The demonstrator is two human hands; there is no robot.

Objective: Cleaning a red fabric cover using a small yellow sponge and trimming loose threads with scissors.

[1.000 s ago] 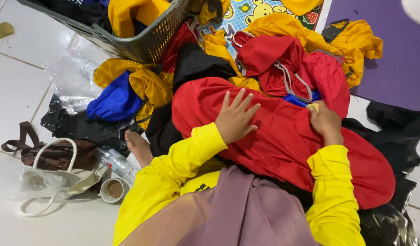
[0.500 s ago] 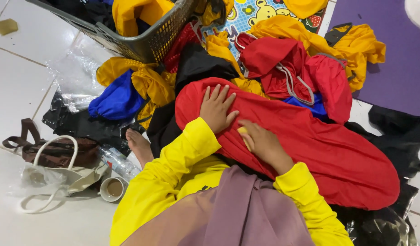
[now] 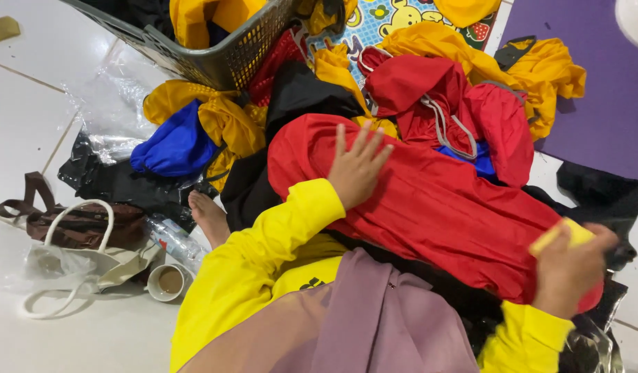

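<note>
A red garment (image 3: pixel 436 207) lies spread across my lap on top of a pile of clothes. My left hand (image 3: pixel 357 169) rests flat on its upper left part, fingers spread. My right hand (image 3: pixel 571 273) is at the garment's lower right end, fingers curled around a small flat yellow piece (image 3: pixel 561 236); whether it also pinches the red cloth I cannot tell. Both arms are in yellow sleeves. A red hooded top (image 3: pixel 429 90) with grey cords lies just beyond the garment.
A grey plastic basket (image 3: pixel 222 62) with yellow clothes tilts at the top left. Blue cloth (image 3: pixel 174 145), black cloth (image 3: pixel 291 97) and yellow garments (image 3: pixel 533 69) surround the pile. A purple mat (image 3: pixel 595 76) lies right. My bare foot (image 3: pixel 210 217), a brown bag (image 3: pixel 77 224), a bottle (image 3: pixel 174 238) and a cup (image 3: pixel 168 282) are left.
My right hand has slid along the red garment from its middle to the lower right end. My left hand stayed flat on the upper left part.
</note>
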